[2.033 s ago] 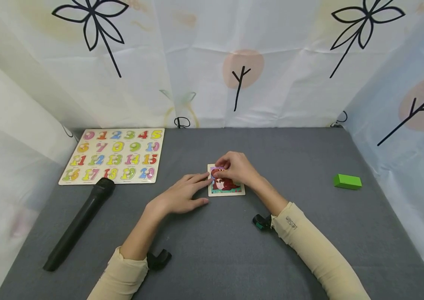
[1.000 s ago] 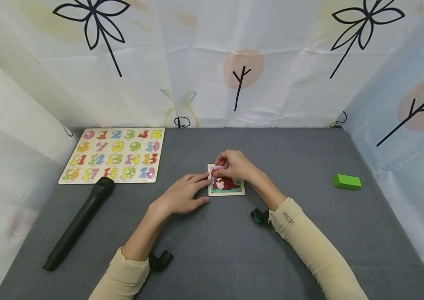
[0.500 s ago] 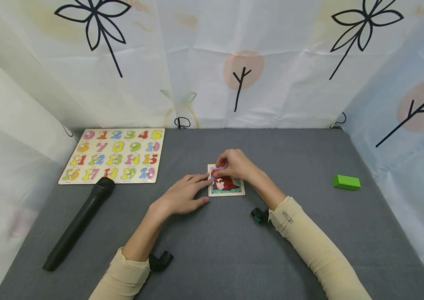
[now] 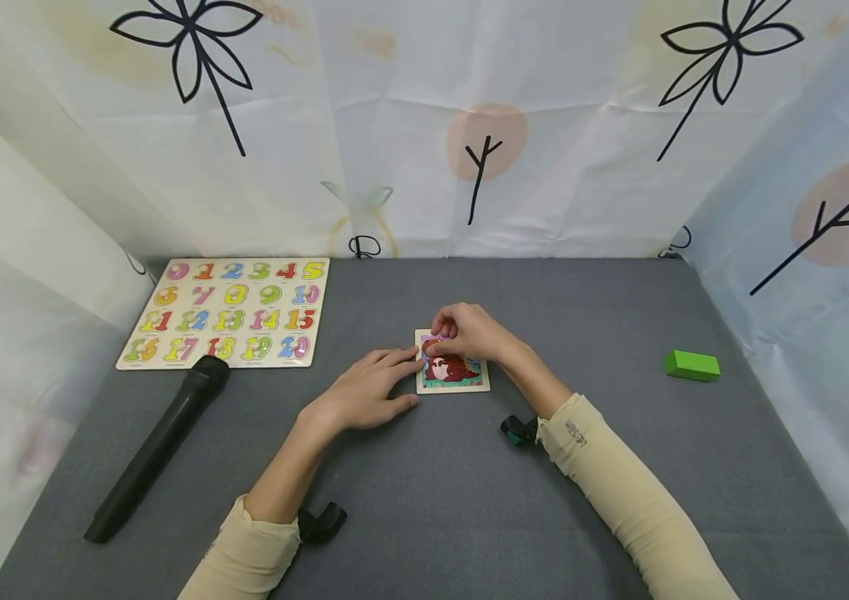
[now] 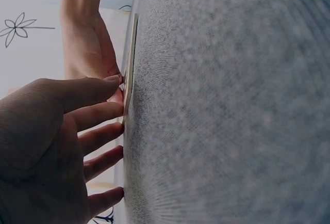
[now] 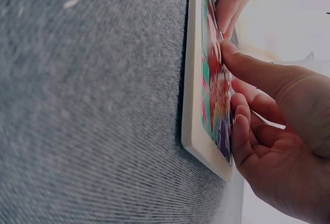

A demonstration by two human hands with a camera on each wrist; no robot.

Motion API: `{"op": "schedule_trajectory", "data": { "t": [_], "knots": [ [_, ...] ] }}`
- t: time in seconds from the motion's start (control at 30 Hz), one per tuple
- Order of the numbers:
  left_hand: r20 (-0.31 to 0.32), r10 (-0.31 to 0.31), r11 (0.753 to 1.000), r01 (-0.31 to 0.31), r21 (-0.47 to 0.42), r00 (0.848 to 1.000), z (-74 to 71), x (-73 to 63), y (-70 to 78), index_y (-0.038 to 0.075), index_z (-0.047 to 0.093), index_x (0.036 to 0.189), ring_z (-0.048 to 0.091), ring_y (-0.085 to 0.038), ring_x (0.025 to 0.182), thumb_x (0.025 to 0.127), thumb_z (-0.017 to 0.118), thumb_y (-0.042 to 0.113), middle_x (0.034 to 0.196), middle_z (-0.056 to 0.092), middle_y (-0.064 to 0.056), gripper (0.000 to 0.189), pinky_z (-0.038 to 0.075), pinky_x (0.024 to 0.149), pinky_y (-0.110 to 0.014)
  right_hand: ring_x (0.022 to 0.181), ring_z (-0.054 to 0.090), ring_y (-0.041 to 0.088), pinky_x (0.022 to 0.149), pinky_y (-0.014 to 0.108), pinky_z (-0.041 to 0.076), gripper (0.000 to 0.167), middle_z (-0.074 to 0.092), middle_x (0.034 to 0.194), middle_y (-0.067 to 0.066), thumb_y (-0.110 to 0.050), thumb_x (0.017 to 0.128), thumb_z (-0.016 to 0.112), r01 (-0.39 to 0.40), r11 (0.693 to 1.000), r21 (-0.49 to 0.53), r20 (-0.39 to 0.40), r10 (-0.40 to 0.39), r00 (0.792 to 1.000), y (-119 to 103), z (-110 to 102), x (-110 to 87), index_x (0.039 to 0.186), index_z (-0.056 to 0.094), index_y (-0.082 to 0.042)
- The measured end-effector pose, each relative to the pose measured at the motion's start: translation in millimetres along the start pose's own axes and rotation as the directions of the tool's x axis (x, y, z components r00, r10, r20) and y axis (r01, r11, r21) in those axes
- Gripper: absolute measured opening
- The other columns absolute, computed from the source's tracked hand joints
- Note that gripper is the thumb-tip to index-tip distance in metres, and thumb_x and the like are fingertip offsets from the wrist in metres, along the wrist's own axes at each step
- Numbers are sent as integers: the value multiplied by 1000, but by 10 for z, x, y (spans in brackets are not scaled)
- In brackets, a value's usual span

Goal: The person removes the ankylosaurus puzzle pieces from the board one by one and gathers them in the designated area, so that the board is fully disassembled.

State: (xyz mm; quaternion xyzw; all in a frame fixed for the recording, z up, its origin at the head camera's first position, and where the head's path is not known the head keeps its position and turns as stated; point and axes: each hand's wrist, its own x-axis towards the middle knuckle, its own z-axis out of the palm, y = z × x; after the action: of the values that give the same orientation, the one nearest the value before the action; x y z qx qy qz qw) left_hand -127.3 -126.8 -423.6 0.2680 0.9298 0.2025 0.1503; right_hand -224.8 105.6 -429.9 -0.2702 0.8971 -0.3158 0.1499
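A small square picture puzzle [image 4: 454, 386] with a pale frame and a red-haired figure lies flat on the grey table. My left hand [image 4: 364, 390] has its fingers spread, its fingertips at the puzzle's left edge; in the left wrist view this hand [image 5: 56, 136] reaches the table beside the thin board [image 5: 132, 53]. Over the puzzle's upper part bends my right hand [image 4: 472, 333], thumb and fingers curled down onto the picture. In the right wrist view the thumb [image 6: 252, 69] touches the picture surface; whether a piece is pinched between thumb and index finger is hidden.
A number puzzle board [image 4: 232, 304] lies at the back left. The black microphone [image 4: 157, 450] reaches its front edge. At the right sits a green block [image 4: 692, 365]. White patterned cloth [image 4: 409, 125] hangs behind the table and along both sides.
Almost nothing differs. The right hand and forearm have shifted only slightly, staying over the puzzle; the left hand keeps its place at the puzzle's left edge.
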Motion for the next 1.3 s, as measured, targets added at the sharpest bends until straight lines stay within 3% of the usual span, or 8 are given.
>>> {"op": "schedule_trajectory", "data": {
  "t": [0.47, 0.73, 1.0, 1.3],
  "knots": [
    [-9, 8, 1000, -8, 11, 1000, 4, 3, -10, 11, 53, 162, 43, -39, 159, 107, 67, 31, 173, 45, -12, 60, 36, 130, -60, 85, 57, 16, 80, 28, 49, 29, 66, 96, 6, -26, 97, 84, 17, 1000, 2, 25, -17, 1000, 41, 3, 10, 109, 71, -3],
    [-18, 13, 1000, -12, 9, 1000, 7, 2, -14, 10, 54, 161, 43, -39, 158, 107, 66, 30, 172, 46, -13, 58, 36, 130, -61, 91, 62, 19, 85, 34, 53, 30, 71, 104, 10, -26, 97, 84, 43, 999, -22, 12, -43, 999, 18, 3, -24, 112, 71, -3],
    [-14, 7, 1000, -7, 5, 1000, 9, -3, -11, 10, 53, 162, 42, -40, 159, 107, 67, 30, 173, 45, -13, 59, 36, 129, -62, 85, 64, 16, 82, 32, 55, 24, 74, 103, 10, -24, 99, 82, 61, 998, -2, 3, -61, 998, 9, 24, -36, 110, 74, -4],
    [-3, -3, 1000, 3, -1, 1000, 18, 3, -11, 12, 51, 163, 40, -39, 161, 108, 66, 32, 174, 43, -12, 61, 34, 131, -61, 95, 65, 20, 90, 36, 56, 31, 74, 112, 13, -19, 99, 81, 76, 997, 23, 8, -77, 997, -2, 42, -35, 124, 75, -2]
  ]
}}
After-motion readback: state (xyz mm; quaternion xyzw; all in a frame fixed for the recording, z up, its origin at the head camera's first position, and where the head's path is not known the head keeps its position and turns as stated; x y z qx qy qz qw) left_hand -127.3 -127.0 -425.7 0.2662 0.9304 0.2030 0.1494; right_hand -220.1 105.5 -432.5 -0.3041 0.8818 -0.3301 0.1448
